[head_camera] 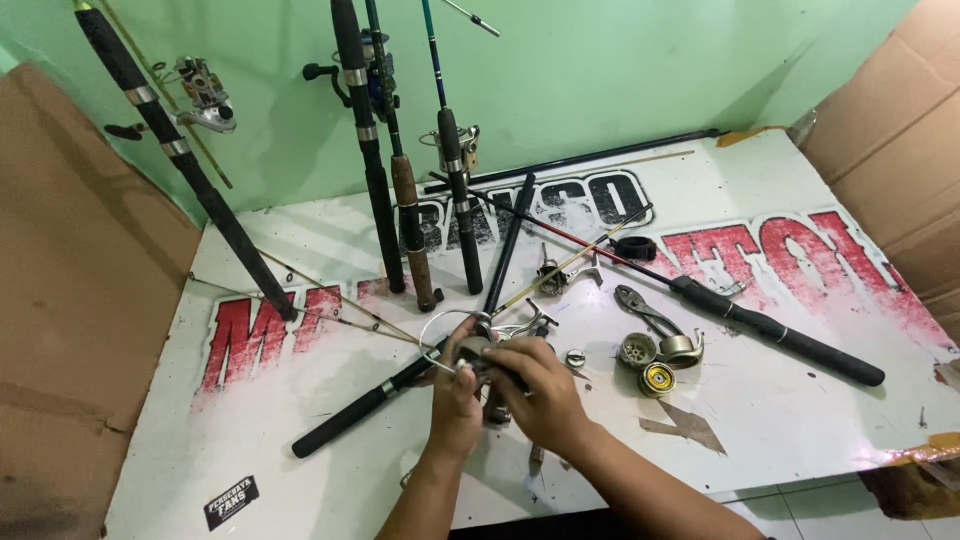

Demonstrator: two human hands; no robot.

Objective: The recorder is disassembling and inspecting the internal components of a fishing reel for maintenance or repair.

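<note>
Metal spinning reel [487, 352] clamped between left hand [455, 392] and right hand [535, 385]; loose spool [657, 379] right of it could roll off if bumped.

The scene is evenly and fairly brightly lit from above. Soft, short shadows fall beside the rods [380, 160] leaning on the green wall [620, 70] and beneath the hands. The glossy white tabletop [800, 420] carries mild sheen without harsh glare. Focus stays sharp across the centre; straight edges bow slightly towards the frame corners.
</note>
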